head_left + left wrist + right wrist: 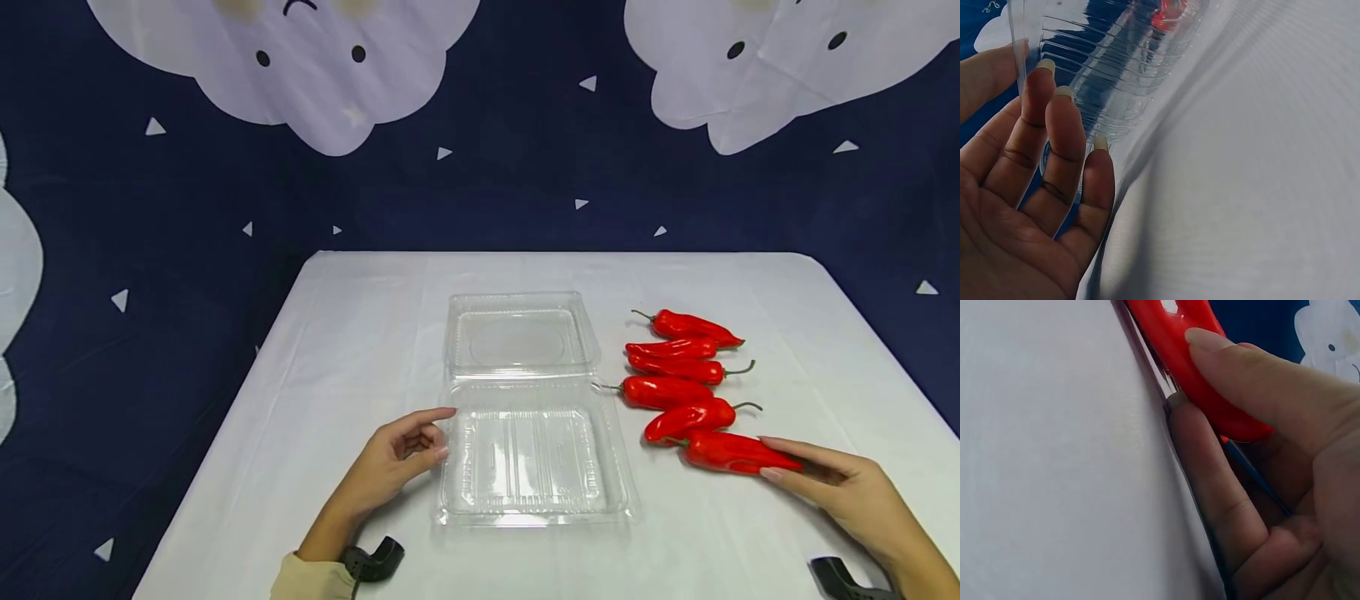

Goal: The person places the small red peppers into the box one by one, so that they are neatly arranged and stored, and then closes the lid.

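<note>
now pinching the front red pepper by its stemless end

nearest, at the bottom edge, black wrist mounts. just past them, at right, with the right grip: grasping that pepper between thumb and fingers. over the tabletop, whether touching it hard to tell. long axis nearly crosswise, slightly slanted, stem pointing left toward the clear tray; close to the right grip, well apart from the left grip. at the tray's left rim with the left: clamped on nothing, fingers loosely bent, fingertips touching the rim. between both hands, the tray, left of the pepper. beyond the held pepper, five more red peppers in a column leading away, stems facing either way. behind the tray, the lid, laid back flat. farthest, dark blue cloth with white clouds.
</note>
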Demonstrator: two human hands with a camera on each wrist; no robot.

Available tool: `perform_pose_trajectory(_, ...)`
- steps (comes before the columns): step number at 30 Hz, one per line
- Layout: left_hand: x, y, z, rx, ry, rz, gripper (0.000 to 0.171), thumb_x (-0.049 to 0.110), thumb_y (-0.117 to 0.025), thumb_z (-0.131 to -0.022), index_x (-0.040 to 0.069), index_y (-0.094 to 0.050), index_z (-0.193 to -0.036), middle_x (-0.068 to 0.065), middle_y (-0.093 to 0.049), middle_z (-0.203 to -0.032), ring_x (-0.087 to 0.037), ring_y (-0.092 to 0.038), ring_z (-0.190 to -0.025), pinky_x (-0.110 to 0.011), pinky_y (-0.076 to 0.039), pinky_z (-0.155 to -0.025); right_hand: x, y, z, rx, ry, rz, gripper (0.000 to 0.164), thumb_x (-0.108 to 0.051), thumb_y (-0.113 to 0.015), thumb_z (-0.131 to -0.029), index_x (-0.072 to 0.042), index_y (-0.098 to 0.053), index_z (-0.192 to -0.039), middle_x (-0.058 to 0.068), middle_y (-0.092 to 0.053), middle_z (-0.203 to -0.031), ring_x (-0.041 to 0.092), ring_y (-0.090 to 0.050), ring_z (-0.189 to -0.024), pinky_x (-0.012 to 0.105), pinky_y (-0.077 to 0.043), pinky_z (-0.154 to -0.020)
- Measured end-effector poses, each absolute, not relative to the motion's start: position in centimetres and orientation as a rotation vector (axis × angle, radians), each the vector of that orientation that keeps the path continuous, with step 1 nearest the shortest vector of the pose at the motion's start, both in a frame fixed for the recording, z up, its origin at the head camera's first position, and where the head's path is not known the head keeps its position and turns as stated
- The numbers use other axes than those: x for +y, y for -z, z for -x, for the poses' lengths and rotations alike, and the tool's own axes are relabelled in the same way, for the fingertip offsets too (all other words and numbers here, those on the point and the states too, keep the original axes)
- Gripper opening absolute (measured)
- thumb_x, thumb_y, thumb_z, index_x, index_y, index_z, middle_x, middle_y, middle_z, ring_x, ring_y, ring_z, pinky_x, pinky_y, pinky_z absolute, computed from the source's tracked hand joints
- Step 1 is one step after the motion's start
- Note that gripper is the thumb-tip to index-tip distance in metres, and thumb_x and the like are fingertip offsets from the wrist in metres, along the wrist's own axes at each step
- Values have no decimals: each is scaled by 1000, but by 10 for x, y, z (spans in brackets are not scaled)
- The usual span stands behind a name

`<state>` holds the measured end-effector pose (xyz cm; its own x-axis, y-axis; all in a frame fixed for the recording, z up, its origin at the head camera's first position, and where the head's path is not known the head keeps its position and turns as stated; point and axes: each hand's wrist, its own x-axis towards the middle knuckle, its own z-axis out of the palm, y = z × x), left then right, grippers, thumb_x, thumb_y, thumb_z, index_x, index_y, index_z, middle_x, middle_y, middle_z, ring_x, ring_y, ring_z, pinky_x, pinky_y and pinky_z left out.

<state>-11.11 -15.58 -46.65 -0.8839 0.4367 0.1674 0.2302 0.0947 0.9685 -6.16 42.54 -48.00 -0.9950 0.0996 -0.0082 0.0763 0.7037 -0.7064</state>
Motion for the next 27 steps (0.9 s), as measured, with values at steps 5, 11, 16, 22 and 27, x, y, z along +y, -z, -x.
perform_pose_trajectory(5,-155,466,110,2196,-1887,-671,46,4,-71,-96,-1,-58,-140,-10,-64,-98,-15,-61,-84,-28,-53,-75,424,474,59,-2837,-1258,176,50,-25,-85,-86,-7,-70,-131,-33,-64,-111,-19,-54,-95,7,-46,-70)
perform_pose_trajectory(11,-156,465,111,2205,-1887,-664,46,6,-72,-95,3,-60,-140,-9,-64,-97,-16,-61,-85,-28,-53,-77,409,444,58,-2747,-1431,173,51,-11,-82,-89,-6,-66,-137,-23,-71,-112,-3,-66,-89,13,-51,-71)
perform_pose_trajectory(16,-159,464,110,2205,-1897,-675,46,5,-71,-95,3,-59,-140,-9,-64,-96,-15,-60,-84,-28,-53,-76,370,413,74,-2718,-1488,126,52,-10,-82,-88,-4,-65,-137,-17,-72,-115,7,-68,-87,18,-55,-71)
perform_pose_trajectory(22,-158,462,109,2187,-1901,-665,47,5,-71,-95,4,-60,-140,-8,-63,-96,-15,-59,-84,-27,-52,-75,299,393,97,-2708,-1445,-235,46,-8,-85,-84,-7,-72,-128,-6,-74,-115,8,-70,-90,21,-57,-71)
perform_pose_trajectory(27,-155,459,108,2183,-1912,-659,46,4,-72,-95,3,-60,-139,-7,-64,-95,-14,-60,-85,-26,-52,-78,241,397,118,-2714,-1316,-547,45,-12,-89,-79,-23,-77,-121,-4,-74,-116,1,-65,-104,19,-57,-73)
